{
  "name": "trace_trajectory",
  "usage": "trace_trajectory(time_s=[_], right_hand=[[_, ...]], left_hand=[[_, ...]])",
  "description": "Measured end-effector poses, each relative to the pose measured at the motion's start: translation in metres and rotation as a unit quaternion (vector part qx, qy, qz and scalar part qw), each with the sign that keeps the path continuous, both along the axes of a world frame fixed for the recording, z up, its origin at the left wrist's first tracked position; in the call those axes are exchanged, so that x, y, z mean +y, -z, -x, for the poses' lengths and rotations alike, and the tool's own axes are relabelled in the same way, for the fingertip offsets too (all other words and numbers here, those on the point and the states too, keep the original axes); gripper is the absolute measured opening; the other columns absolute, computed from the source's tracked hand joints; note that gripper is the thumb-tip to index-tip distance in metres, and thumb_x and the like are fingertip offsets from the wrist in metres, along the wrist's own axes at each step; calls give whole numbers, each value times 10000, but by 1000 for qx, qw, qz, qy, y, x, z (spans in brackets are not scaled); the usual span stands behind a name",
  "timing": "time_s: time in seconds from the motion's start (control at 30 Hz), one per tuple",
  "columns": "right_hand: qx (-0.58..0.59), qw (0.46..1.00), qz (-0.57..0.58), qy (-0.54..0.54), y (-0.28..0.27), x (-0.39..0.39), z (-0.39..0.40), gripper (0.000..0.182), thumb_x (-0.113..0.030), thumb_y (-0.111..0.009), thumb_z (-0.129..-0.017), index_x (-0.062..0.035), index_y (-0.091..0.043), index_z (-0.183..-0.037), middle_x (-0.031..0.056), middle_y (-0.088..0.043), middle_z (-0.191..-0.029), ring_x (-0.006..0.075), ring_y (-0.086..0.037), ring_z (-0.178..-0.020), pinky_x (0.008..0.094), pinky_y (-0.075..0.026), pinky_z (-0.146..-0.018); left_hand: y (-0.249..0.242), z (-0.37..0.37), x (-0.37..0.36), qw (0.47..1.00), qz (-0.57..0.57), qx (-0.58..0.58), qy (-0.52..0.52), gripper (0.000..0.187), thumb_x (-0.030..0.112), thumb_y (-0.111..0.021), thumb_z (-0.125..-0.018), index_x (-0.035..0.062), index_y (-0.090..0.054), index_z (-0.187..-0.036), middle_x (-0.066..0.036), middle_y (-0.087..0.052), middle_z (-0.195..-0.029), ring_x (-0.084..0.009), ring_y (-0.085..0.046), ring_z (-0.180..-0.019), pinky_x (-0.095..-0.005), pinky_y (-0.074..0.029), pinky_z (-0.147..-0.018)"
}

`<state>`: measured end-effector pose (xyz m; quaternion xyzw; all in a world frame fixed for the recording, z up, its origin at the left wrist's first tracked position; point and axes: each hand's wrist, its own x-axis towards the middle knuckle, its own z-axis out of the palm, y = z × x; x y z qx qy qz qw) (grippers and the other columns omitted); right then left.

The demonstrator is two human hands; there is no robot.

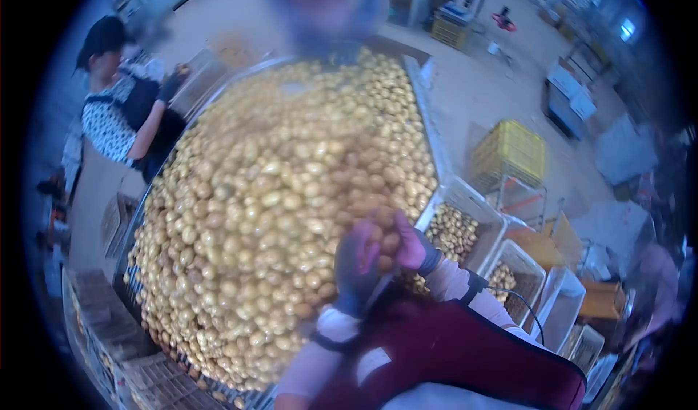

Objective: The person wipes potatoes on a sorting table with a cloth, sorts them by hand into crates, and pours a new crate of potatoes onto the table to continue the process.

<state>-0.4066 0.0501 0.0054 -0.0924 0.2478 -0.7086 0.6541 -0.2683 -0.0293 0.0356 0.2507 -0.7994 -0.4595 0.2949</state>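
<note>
A large heap of small, round, yellow-brown potatoes point(254, 214) fills a wide metal-edged table in front of me. At the near right side of the heap, my left hand point(356, 264), in a grey glove with pink fingers, is curled inward. Facing it is my right hand point(413, 244), also gloved, with bent fingers. Several browner potatoes point(388, 246) sit between my two hands, looking larger than those in the heap. Blur hides exactly which fingers touch them.
White crates point(483, 224) with potatoes inside stand beside my right arm. A yellow crate point(509, 152) is on the floor to the right. One co-worker point(127, 112) stands at the left edge, another blurred person point(331, 10) across the table. Brown crates point(109, 315) line the near left.
</note>
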Motion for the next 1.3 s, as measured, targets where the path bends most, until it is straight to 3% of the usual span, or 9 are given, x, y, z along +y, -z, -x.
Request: trace_trajectory(time_s=[0.2, 0.43, 0.5, 0.67, 0.8, 0.9, 0.93, 0.97, 1.3], right_hand=[[-19, 978, -99, 182, 3, 86, 1, 659, -640, -255, -1040, -81, -540, -1239, 51, -616, -1015, 119, -579, -811, 247, -489, -654], [-99, 975, -134, 149, 122, 255, 33, 514, -229, -611, -1004, -4, -463, -1442, 80, -635, -1171, 137, -641, -922, 254, -514, -665], [508, 824, -183, 173, 133, 322, 32, 495, -73, -621, -955, -16, -487, -1427, 84, -640, -1164, 158, -660, -924, 264, -538, -701], [495, 471, -729, 41, 147, 385, 58, 800, -404, -643, -899, -1, -334, -1518, 231, -402, -1485, 394, -399, -1339, 482, -299, -1117], [772, 297, -541, 152, 172, 243, 83, 827, -385, -689, -885, 13, -331, -1516, 257, -376, -1533, 442, -336, -1424, 513, -226, -1203], [775, 520, -284, 221, 65, 33, 48, 687, -270, -719, -880, 17, -448, -1442, 261, -451, -1434, 438, -396, -1364, 492, -304, -1155], [877, 398, -180, 201, 64, -12, 45, 713, -333, -720, -863, 9, -459, -1432, 258, -453, -1420, 440, -408, -1348, 512, -319, -1138], [821, 508, -159, 207, 61, -50, 31, 710, -404, -691, -869, -44, -472, -1441, 249, -440, -1439, 454, -404, -1350, 543, -293, -1148], [922, 367, -96, 80, 66, -229, 127, 647, -410, -669, -882, -143, -493, -1444, 197, -451, -1460, 456, -311, -1400, 617, -222, -1148]], left_hand=[[5, 16, 47, 966, 102, 46, 233, 454, 245, -652, -918, -1, -553, -1286, -149, -601, -1206, -354, -586, -1106, -469, -483, -976], [33, -24, -6, 996, 38, -18, 77, 561, 218, -675, -929, -12, -501, -1410, -208, -531, -1400, -388, -444, -1372, -476, -355, -1139], [15, -38, -52, 987, 151, -48, 0, 526, 211, -660, -938, -6, -526, -1398, -203, -555, -1385, -389, -450, -1373, -470, -352, -1145], [-33, -56, -143, 946, 277, -57, -161, 501, 187, -654, -935, 16, -543, -1393, -189, -561, -1400, -377, -490, -1340, -464, -352, -1145], [-30, -27, -191, 896, 394, -107, -174, 527, 231, -679, -911, 80, -557, -1401, -159, -512, -1465, -411, -422, -1389, -518, -352, -1131], [6, -14, -193, 857, 453, -197, -142, 567, 280, -708, -885, 93, -558, -1398, -157, -522, -1434, -423, -429, -1372, -554, -362, -1126], [15, -15, -187, 842, 467, -236, -130, 585, 293, -720, -872, 93, -556, -1397, -159, -534, -1412, -426, -440, -1358, -568, -366, -1125], [19, -18, -178, 859, 419, -255, -146, 575, 296, -729, -867, 94, -562, -1379, -155, -545, -1381, -421, -457, -1332, -584, -371, -1116], [24, -40, -130, 917, 311, -199, -152, 470, 203, -740, -835, 128, -596, -1276, -83, -593, -1155, -299, -572, -1144, -658, -375, -1091]])
